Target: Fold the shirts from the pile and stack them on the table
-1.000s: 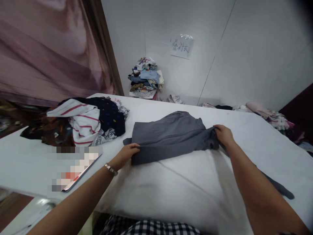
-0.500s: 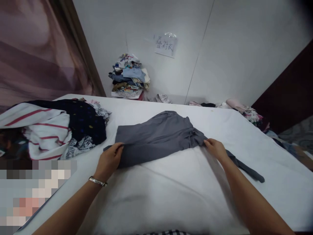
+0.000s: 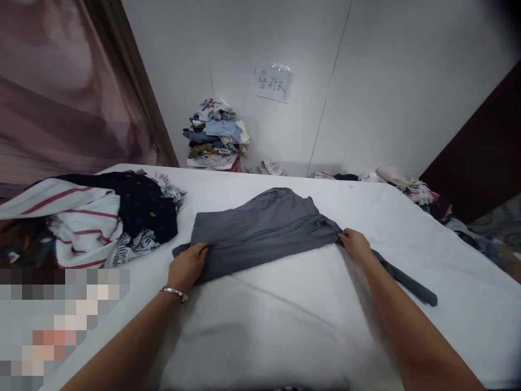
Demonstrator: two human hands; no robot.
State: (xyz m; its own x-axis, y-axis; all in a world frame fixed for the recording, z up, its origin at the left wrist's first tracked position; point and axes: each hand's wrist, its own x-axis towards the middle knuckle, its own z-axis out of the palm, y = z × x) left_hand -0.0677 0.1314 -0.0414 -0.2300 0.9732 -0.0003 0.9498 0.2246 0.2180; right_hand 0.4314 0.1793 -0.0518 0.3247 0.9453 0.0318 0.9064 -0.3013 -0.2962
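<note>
A dark grey shirt [image 3: 260,228] lies partly folded on the white-covered table [image 3: 277,315], with creases across its middle and a bunched part toward the right. My left hand [image 3: 188,266] is closed on the near left part of the shirt, its fingertips on the cloth. At the right end, my right hand [image 3: 355,243] pinches the shirt's corner between thumb and fingers. Beyond my right wrist a narrow grey sleeve [image 3: 411,282] stretches out over the table, partly hidden by my forearm. A small grey bit of cloth pokes out left of my left hand.
To the left sits a heap of clothes, with a white red-striped garment [image 3: 89,222] and a dark navy one [image 3: 142,209]. A tall stack of folded clothes [image 3: 217,133] stands by the wall. More clothes [image 3: 411,190] lie along the far right edge. A paper sign [image 3: 272,84] hangs above.
My left hand has shifted slightly right and down, its fingers lying further over the cloth. My right hand keeps its pinch on the corner. The view has tilted up a little.
</note>
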